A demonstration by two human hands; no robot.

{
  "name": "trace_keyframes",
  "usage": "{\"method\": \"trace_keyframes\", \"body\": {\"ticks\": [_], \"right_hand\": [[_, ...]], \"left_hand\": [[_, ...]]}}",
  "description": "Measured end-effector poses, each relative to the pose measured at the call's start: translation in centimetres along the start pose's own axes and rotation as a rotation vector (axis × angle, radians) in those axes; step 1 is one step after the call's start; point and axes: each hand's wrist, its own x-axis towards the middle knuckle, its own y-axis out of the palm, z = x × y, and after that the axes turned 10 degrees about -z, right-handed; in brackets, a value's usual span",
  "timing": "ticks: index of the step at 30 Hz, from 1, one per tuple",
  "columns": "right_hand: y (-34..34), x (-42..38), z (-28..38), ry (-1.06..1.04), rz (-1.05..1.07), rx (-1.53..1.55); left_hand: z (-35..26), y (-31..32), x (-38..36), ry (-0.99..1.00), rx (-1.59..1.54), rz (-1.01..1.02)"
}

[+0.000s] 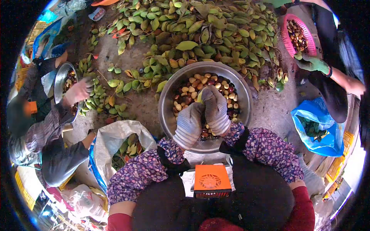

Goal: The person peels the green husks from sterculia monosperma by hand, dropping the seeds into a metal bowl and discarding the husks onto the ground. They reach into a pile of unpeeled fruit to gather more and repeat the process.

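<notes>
A round metal bowl [165, 111] with a perforated bottom stands in front of me, holding brown and pale nuts [196, 81]. Over its middle my two gloved hands meet. The fingers of my left hand [189, 122] and my right hand [216, 109] are closed together around a small yellow-green thing, of which only a bit shows between them; it looks like a pod. Both gloves are grey and white, below flowered sleeves.
Green pods [231, 34] lie heaped beyond the bowl. An open white sack [104, 142] stands left, a blue bag [335, 142] right. Two co-workers sit at the sides, one with a metal bowl [58, 82], one by a pink basket [286, 36]. An orange-topped box [211, 178] is near me.
</notes>
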Motion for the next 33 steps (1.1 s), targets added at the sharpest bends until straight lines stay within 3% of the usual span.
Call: {"method": "trace_keyframes", "body": {"ticks": [2,5,7,9,11,13,14,17,19,24,26,27,29,31,33], "right_hand": [[-0.3,-0.3,0.0,-0.036,0.000,-0.049],[-0.5,-0.1,-0.1,-0.041,0.021,-0.089],[-1.0,0.4,0.4,-0.013,0.034,-0.083],[-1.7,1.2,2.3,0.206,0.197,0.259],[-1.8,1.0,2.8,0.229,0.157,0.211],[-1.7,0.7,3.6,0.215,0.191,-0.149],[-1.4,0.4,2.7,0.141,0.118,-0.036],[-1.0,0.0,2.2,0.029,0.069,-0.069],[-0.7,0.0,1.5,0.098,0.030,-0.013],[-1.5,-0.2,1.2,-0.114,0.042,-0.193],[-1.7,-0.7,2.0,-0.134,0.090,-0.218],[-1.9,-0.9,2.3,-0.150,0.133,-0.245],[-2.9,-0.6,1.2,-0.084,0.233,-0.203],[-3.3,0.3,0.4,-0.130,0.435,-0.205],[-3.2,1.0,2.3,-0.053,0.463,-0.223]], "left_hand": [[0.1,-0.3,-0.1,-0.076,0.020,0.010],[0.5,-0.6,0.2,-0.004,0.105,-0.029],[-0.1,-0.8,0.6,0.219,0.208,-0.017],[-1.8,-0.9,1.0,0.301,0.311,0.000],[-2.0,-0.7,0.7,0.359,0.413,0.010],[-1.7,-0.5,0.7,0.372,0.417,0.030],[-1.7,-0.4,0.7,0.370,0.416,0.027],[-1.6,-0.4,0.0,0.366,0.348,0.004],[-1.7,-0.1,0.0,0.259,0.250,-0.032],[0.0,-0.2,0.6,0.190,0.099,-0.012],[0.6,-0.5,1.7,-0.035,0.053,-0.088],[0.9,-0.9,2.2,-0.038,0.052,-0.092],[0.2,-2.1,3.1,-0.376,-0.033,0.028],[1.5,-3.1,3.4,-0.293,0.071,0.075],[4.2,-3.7,4.0,0.299,0.501,0.067]]}}
